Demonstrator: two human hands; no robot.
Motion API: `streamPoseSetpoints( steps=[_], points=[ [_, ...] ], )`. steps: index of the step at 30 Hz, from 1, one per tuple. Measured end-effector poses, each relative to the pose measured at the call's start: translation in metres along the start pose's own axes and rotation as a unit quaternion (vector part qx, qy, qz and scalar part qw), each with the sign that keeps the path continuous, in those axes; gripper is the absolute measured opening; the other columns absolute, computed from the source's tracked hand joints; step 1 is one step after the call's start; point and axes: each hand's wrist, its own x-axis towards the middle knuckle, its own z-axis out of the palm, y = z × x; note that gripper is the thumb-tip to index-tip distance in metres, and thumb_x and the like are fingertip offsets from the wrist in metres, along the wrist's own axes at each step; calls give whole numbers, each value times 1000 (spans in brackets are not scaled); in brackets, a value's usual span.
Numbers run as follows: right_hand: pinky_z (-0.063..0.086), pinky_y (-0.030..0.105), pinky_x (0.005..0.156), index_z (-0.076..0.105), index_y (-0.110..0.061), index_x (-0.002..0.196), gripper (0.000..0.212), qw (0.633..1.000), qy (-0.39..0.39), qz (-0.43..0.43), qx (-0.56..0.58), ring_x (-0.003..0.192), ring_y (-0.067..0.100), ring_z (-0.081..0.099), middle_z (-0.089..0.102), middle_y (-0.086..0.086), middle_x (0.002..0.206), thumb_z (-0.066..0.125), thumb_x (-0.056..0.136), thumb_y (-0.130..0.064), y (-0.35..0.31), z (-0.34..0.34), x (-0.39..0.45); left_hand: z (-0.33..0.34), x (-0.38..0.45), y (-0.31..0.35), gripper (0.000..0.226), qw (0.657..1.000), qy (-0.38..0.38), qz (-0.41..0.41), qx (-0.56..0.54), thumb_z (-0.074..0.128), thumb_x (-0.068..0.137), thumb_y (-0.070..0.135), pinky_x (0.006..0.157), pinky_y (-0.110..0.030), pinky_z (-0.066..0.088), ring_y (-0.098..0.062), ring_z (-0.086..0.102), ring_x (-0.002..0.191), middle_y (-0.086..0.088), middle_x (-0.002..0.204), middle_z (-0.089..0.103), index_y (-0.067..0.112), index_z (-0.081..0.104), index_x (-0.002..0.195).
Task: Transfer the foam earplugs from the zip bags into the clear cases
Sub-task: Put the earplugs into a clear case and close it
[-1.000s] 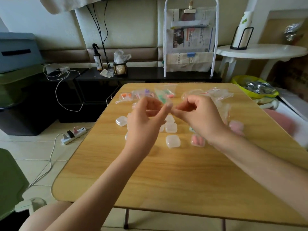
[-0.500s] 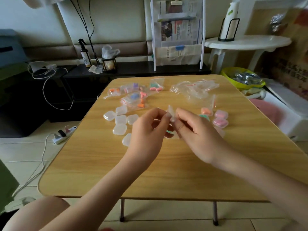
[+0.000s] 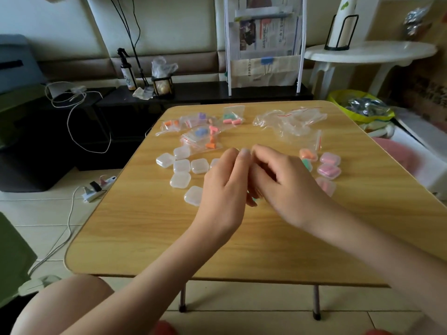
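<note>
Foam earplugs, small and cylindrical, in orange (image 3: 172,123), purple, blue, pink and green: stored in a cluster of small clear zip bags with red seal strips (image 3: 200,131) toward the far left of the light wooden folding table (image 3: 145,228). One bag nearer the far edge (image 3: 232,116) holds green and pink plugs.

Emptied clear zip bags (image 3: 290,122): a crumpled heap toward the far right corner, apparently without plugs.

Small square clear plastic cases, closed and empty (image 3: 180,180): about seven, grouped left of centre, one partly behind the left hand.

Filled clear cases (image 3: 329,170): near the right edge; one holds orange plugs (image 3: 308,154), two or three hold pink, one with green is mostly hidden by the right hand. The nearest of them is blurred.

Left hand (image 3: 223,189) and right hand (image 3: 287,187): raised over the table's centre, fingertips meeting, fingers curled as in a pinch. What they hold cannot be made out; only a trace of green shows below the fingers (image 3: 252,201). Whether either hand actually grips a bag or case cannot be told.

Beyond the table: a white magazine rack with newspapers (image 3: 263,44), a round white side table (image 3: 370,53).
</note>
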Motion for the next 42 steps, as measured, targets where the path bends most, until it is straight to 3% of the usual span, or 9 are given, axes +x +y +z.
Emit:
streamPoseSetpoints(
  steps=[6, 15, 22, 28, 30, 32, 35, 38, 42],
  points=[
    [35, 27, 45, 36, -25, 70, 32, 999, 51, -14, -1, 46, 7, 41, 44, -12, 51, 40, 102, -17, 1, 11, -4, 4, -2, -3, 37, 991, 43, 65, 112, 30, 103, 26, 46, -28, 40, -10, 45, 49, 0, 57, 50, 5, 47, 77],
    [23, 28, 40, 34, -18, 79, 16, 947, 161, -71, -269, 48, 14, 37, 34, -11, 58, 39, 94, -22, 4, -8, 2, 3, -6, -8, 33, 916, 49, 174, 358, 26, 98, 34, 43, -22, 17, -11, 30, 43, 10, 51, 31, 16, 36, 73],
    [47, 40, 49, 65, -10, 78, 22, 929, 53, -160, -330, 87, 17, 47, 57, 7, 107, 45, 85, -13, 11, -16, -1, -3, -1, -7, 38, 932, 62, 169, 313, 32, 98, 35, 46, -26, 23, -15, 34, 47, 8, 52, 38, 10, 46, 72],
    [49, 33, 79, 67, -29, 78, 38, 986, -73, 0, -150, 100, 7, 54, 58, -18, 114, 31, 89, -36, 11, -11, 2, 0, -9, -3, 31, 917, 26, 260, 300, 36, 98, 31, 41, -22, 25, -14, 33, 45, 14, 51, 33, 16, 42, 71],
    [39, 8, 71, 59, -42, 63, 35, 992, -75, 31, -101, 84, -10, 53, 58, -29, 85, 35, 88, -46, 8, -12, 3, -1, -9, -1, 39, 934, 35, 238, 266, 34, 97, 36, 43, -33, 33, -16, 40, 46, 6, 51, 40, 14, 44, 68],
    [38, 5, 68, 60, -40, 59, 33, 994, -53, 57, -78, 77, -12, 53, 60, -28, 79, 52, 89, -52, 14, -15, 7, -6, -4, 5, 42, 964, 78, 167, 192, 32, 97, 42, 45, -39, 37, -15, 43, 46, 3, 52, 45, 15, 46, 67],
    [47, 28, 62, 72, -12, 96, 45, 991, -34, 111, 59, 65, 16, 53, 70, -3, 83, 65, 80, -54, 23, -21, 11, -21, 11, 9, 24, 984, 139, 6, 108, 43, 99, 30, 47, -30, 40, -9, 50, 51, 3, 63, 54, 17, 53, 81],
    [52, 37, 66, 66, -7, 115, 48, 977, -50, 142, 150, 61, 23, 48, 62, -15, 60, 58, 84, -42, 24, -28, 10, -34, 24, 7, 15, 986, 87, -138, 35, 52, 96, 21, 59, -25, 53, -14, 64, 74, -5, 90, 65, 11, 60, 104],
    [46, 21, 60, 66, -22, 119, 37, 968, -52, 149, 195, 78, 7, 65, 71, -9, 97, 60, 85, -37, 29, -28, 10, -36, 22, 11, 9, 982, 9, -167, -88, 60, 91, 11, 67, -20, 55, -12, 69, 76, -5, 82, 71, 6, 67, 92]
  ],
)
